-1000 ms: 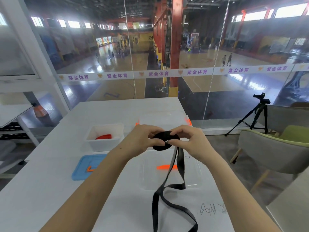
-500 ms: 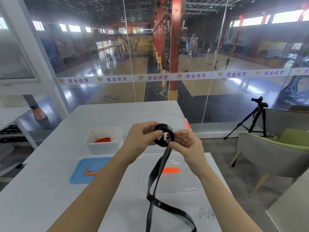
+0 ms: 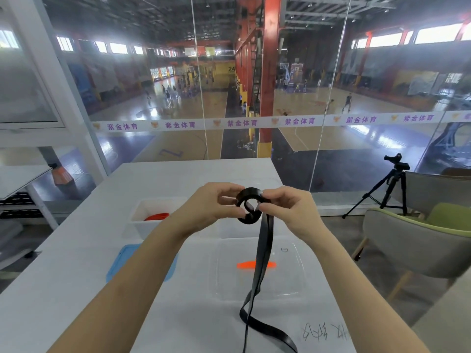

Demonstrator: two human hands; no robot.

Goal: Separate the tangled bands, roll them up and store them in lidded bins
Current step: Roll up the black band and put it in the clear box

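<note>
A black band [image 3: 251, 206] is partly wound into a coil held above the white table [image 3: 76, 263]. My left hand [image 3: 212, 206] pinches the coil's left side and my right hand [image 3: 290, 210] pinches its right side. The loose tail [image 3: 262, 263] hangs down from the coil and curls on the table near the front edge. A white bin [image 3: 142, 225] at the left holds a rolled red band [image 3: 157, 216]. A clear lid with an orange clip [image 3: 256, 264] lies flat under the hanging tail.
A blue lid [image 3: 122, 261] lies on the table in front of the white bin, partly behind my left forearm. A glass wall stands beyond the table's far edge. To the right are a tripod [image 3: 390, 189] and a green-cushioned chair [image 3: 418, 240].
The coil has been turned between my fingers, taking up more of the tail. My hands have stayed above the table's middle, and the loop on the table has shifted slightly.
</note>
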